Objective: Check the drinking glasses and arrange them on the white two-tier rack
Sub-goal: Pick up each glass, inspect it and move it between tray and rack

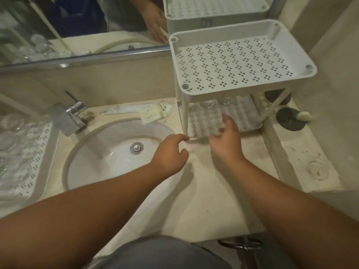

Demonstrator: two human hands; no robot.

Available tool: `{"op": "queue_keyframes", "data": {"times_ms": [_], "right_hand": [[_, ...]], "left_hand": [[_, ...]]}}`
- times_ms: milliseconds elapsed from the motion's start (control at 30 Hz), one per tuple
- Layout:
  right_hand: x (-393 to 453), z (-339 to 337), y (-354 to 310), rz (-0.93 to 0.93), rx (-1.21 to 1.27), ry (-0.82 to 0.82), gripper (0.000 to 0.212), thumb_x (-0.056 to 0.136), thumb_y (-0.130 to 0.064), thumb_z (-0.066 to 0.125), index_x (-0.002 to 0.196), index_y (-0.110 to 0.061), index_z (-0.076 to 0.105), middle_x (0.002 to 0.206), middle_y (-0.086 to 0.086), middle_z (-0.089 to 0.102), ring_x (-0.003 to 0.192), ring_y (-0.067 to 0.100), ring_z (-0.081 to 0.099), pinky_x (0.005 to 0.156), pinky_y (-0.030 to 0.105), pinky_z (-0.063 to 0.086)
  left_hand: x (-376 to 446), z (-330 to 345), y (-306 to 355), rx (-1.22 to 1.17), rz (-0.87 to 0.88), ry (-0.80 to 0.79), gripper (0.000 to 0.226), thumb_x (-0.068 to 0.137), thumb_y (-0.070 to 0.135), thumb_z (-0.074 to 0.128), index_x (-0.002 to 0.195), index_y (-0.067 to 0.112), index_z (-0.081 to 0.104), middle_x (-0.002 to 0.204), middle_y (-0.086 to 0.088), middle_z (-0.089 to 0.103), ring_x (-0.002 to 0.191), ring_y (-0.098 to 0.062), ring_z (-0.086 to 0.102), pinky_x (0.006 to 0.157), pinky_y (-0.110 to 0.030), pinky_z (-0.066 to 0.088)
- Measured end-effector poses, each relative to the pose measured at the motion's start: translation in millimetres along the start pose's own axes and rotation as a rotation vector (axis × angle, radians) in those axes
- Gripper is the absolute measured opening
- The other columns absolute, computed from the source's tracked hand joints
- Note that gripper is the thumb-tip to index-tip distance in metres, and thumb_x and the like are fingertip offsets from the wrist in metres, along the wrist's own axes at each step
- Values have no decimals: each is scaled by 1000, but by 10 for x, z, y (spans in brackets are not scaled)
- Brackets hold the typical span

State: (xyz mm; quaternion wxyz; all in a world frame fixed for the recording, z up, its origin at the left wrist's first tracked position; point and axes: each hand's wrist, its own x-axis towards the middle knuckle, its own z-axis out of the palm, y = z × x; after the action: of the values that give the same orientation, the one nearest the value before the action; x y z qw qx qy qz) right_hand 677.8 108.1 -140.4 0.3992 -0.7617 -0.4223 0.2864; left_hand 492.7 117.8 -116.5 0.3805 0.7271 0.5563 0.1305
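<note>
Our right hand [226, 139] is reaching with fingers loosely spread at the lower tier of the white rack [242, 59], where 2 glasses [215, 103] are standing; our left hand [170, 154] is hovering loosely curled, holding nothing, over the tabletop [213, 200] beside the sink [116, 152].
</note>
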Motion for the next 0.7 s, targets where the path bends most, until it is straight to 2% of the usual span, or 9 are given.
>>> {"op": "queue_keyframes", "data": {"times_ms": [133, 200, 267, 400, 433, 500, 533, 600, 700], "right_hand": [[-417, 148, -145, -67, -55, -59, 58, 84, -8, 63, 139, -15, 48, 139, 5, 46, 113, 19, 55, 97, 34, 48], [-597, 270, -239, -81, -45, -105, 52, 85, -7, 62, 135, -15, 52, 139, 4, 45, 111, 18, 55, 95, 30, 47], [-751, 422, -358, -104, -32, -150, 48, 85, -9, 62, 132, -17, 53, 136, 0, 45, 110, 15, 54, 95, 30, 48], [-955, 754, -682, -211, -41, -236, 47, 85, -15, 62, 130, -26, 51, 130, -12, 43, 102, 3, 54, 83, 20, 47], [-990, 849, -787, -253, -49, -254, 47, 85, -16, 62, 130, -27, 51, 129, -14, 42, 101, 0, 54, 80, 17, 46], [-1052, 1049, -1021, -319, -53, -283, 48, 85, -16, 62, 129, -30, 50, 129, -18, 40, 99, -2, 54, 78, 17, 47], [-1080, 1154, -1146, -339, -45, -294, 48, 84, -17, 62, 129, -31, 50, 129, -19, 39, 98, -1, 55, 78, 19, 49], [-1149, 1376, -1384, -366, -27, -319, 48, 84, -18, 62, 128, -33, 51, 131, -22, 38, 97, 1, 57, 76, 22, 52], [-1252, 1729, -1722, -445, -12, -363, 48, 85, -20, 64, 129, -34, 51, 140, -20, 34, 92, 0, 60, 74, 24, 54]], "left_hand": [[-218, -192, -197, -133, -74, 94, 38, 93, 18, 53, 128, 33, 57, 132, 11, 53, 103, -7, 57, 86, -22, 46], [-326, -301, -328, -136, -80, 128, 38, 93, 19, 54, 128, 34, 57, 131, 13, 53, 102, -6, 57, 80, -12, 42], [-443, -429, -475, -127, -91, 153, 38, 93, 19, 56, 129, 33, 58, 132, 13, 53, 100, -6, 56, 76, -10, 38], [-675, -760, -731, -152, -103, 244, 38, 92, 19, 57, 128, 29, 59, 128, 11, 54, 103, -8, 58, 87, -19, 41], [-729, -865, -785, -162, -96, 279, 37, 91, 19, 58, 127, 30, 60, 126, 11, 54, 102, -4, 58, 86, -15, 41], [-843, -1110, -880, -182, -99, 344, 36, 91, 19, 59, 124, 33, 59, 124, 15, 49, 93, 9, 55, 76, -2, 38], [-895, -1238, -925, -191, -102, 372, 37, 91, 19, 58, 124, 34, 59, 124, 17, 47, 92, 14, 53, 73, 0, 36], [-992, -1496, -1011, -210, -100, 418, 38, 90, 20, 59, 125, 34, 59, 125, 19, 45, 98, 8, 52, 78, -3, 35], [-1098, -1935, -1078, -275, -113, 490, 38, 88, 20, 60, 124, 32, 60, 123, 17, 45, 109, -3, 52, 89, -19, 44]]}}
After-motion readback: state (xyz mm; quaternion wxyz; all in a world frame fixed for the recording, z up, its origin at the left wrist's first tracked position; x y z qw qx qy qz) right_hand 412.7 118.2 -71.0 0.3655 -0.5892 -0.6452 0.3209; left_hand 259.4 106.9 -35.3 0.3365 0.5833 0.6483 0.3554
